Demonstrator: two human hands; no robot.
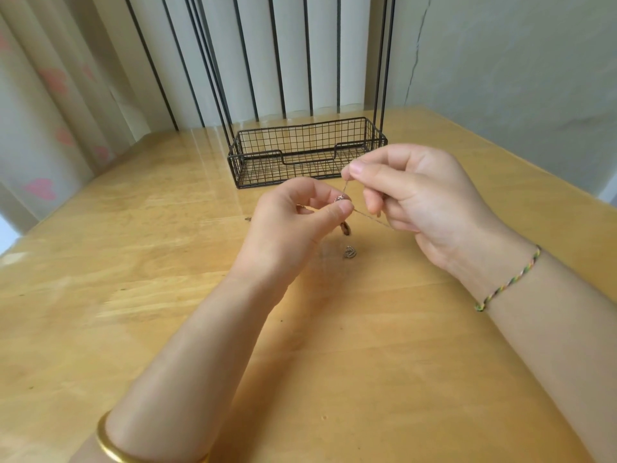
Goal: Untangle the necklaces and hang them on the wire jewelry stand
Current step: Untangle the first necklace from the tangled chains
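I'm checking my feed now and nothing reads: not a letter, label, brand or number on the wire stand (pixel 360 144) or on the desk (pixel 133 262).

Bare hands: two, left hand (pixel 293 222), right hand (pixel 420 195)
Black wire jewelry stand (pixel 237 152): one
Gold bangle (pixel 108 444): one
Braided thread bracelet (pixel 508 283): one

You see a wooden table (pixel 133 262), a heart-print curtain (pixel 50 111) at left, a cracked wall (pixel 517 61) at right

Wire stand (pixel 309 163) black, grid mesh. Worktop (pixel 133 262) honey-yellow w/ wood grain. Curtain (pixel 40 188) white w/ pink hearts. My bangle (pixel 110 446) gold; wrist thread (pixel 507 285) braided green/yellow/red. Necklace chain (pixel 370 218) silver.
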